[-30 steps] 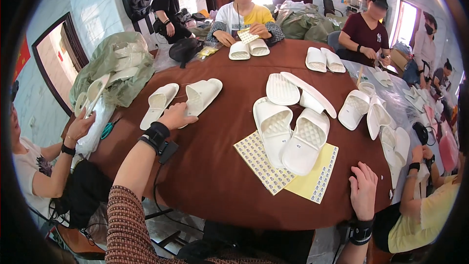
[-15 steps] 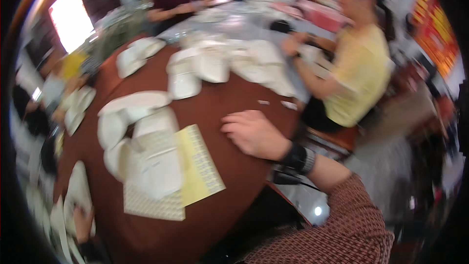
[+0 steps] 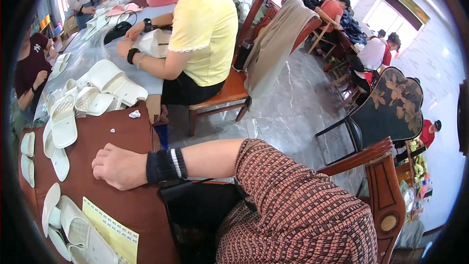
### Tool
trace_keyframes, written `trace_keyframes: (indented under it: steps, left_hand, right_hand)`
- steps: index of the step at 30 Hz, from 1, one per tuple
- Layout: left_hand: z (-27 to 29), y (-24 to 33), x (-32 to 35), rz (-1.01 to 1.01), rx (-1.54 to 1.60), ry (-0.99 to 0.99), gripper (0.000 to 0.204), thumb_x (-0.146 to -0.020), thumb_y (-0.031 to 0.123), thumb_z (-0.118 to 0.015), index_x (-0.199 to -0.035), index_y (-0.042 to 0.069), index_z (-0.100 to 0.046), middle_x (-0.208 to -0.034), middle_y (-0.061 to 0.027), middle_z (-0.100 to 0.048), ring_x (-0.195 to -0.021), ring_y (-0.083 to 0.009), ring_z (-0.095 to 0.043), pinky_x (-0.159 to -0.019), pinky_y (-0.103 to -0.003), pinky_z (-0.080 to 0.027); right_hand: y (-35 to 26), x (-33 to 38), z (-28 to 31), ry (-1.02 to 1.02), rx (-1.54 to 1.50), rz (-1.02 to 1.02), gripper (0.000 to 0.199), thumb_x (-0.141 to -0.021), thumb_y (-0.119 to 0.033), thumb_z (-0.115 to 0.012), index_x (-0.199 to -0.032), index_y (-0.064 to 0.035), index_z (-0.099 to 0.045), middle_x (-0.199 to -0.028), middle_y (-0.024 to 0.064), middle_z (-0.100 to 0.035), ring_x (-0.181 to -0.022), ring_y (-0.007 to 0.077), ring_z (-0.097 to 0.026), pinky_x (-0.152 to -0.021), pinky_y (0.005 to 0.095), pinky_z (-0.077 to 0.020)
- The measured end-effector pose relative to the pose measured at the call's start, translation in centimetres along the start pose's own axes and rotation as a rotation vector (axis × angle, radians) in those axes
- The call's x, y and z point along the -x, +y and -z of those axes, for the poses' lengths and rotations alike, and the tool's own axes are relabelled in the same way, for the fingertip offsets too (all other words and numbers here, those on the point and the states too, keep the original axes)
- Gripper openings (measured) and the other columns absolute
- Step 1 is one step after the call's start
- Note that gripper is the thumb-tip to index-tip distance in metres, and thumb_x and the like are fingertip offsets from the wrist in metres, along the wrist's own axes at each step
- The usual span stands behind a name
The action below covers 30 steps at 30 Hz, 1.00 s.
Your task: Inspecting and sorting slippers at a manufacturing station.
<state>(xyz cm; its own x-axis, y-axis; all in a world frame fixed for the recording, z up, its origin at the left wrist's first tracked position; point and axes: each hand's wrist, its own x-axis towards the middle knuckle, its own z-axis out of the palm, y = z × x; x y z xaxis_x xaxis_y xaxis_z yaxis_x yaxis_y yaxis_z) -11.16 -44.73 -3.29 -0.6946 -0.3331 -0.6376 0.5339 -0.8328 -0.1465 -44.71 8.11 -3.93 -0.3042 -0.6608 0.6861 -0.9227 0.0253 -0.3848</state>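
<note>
My right hand (image 3: 117,167) rests palm down on the brown table cover (image 3: 134,139), its fingers curled under; whatever they might hold is hidden. A dark band with white stripes circles the wrist. Nearest to it, toward me, lies a yellow sheet of printed labels (image 3: 112,230), next to white slippers (image 3: 83,234) at the lower left. Beyond the hand sit more white slippers (image 3: 63,120), some overlapping. Two small pale scraps lie on the cover, one of them a crumpled bit (image 3: 135,114). My left hand is out of the picture.
A co-worker in a yellow top (image 3: 205,29) sits on a wooden chair (image 3: 220,99), handling a white slipper (image 3: 154,43). Plastic film (image 3: 93,51) covers the far table. At right are a black flowered chair back (image 3: 386,107) and a carved wooden chair (image 3: 386,200). Other people sit farther off.
The view has swung right, bringing in the chairs and floor; the slippers and label sheet now lie farther left. My right hand stays on the table, its fingers now more curled.
</note>
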Motion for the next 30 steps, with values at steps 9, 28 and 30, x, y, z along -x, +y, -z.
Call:
trace_keyframes:
  steps: [9, 28, 30]
  left_hand:
    - [1.4, 0.3, -7.3, -0.323, -0.840, -0.132, 0.053, -0.096, 0.010, -0.054, -0.144, -0.009, -0.043, -0.149, -0.0203, -0.046, -0.138, -0.0286, -0.044, -0.117, -0.036, -0.034]
    - [14.6, 1.4, 21.5, -1.059, -2.581, 0.614, 0.051, -0.101, 0.024, -0.051, -0.147, 0.002, -0.046, -0.151, -0.0192, -0.046, -0.141, -0.0310, -0.041, -0.118, -0.036, -0.028]
    - [14.5, -2.9, 20.5, -1.224, -2.624, 0.576, 0.051, -0.095, 0.026, -0.060, -0.137, -0.001, -0.055, -0.126, -0.0295, -0.062, -0.122, -0.0393, -0.058, -0.103, -0.045, -0.043]
  right_hand:
    - [0.4, 0.4, -1.1, 0.077, 0.035, 0.018, 0.009, -0.081, -0.015, -0.063, -0.086, -0.0105, -0.070, -0.096, 0.0040, -0.066, -0.098, 0.0218, -0.059, -0.088, 0.0368, -0.0403]
    - [0.2, -1.4, 1.6, -0.122, 0.081, 0.188, 0.014, -0.086, -0.012, -0.058, -0.097, -0.0078, -0.064, -0.104, 0.0089, -0.064, -0.102, 0.0289, -0.060, -0.089, 0.0433, -0.0434]
    - [-0.1, -1.0, 1.9, -0.158, 0.066, 0.145, 0.014, -0.086, -0.008, -0.061, -0.099, -0.0070, -0.064, -0.112, 0.0095, -0.066, -0.107, 0.0281, -0.060, -0.092, 0.0416, -0.0423]
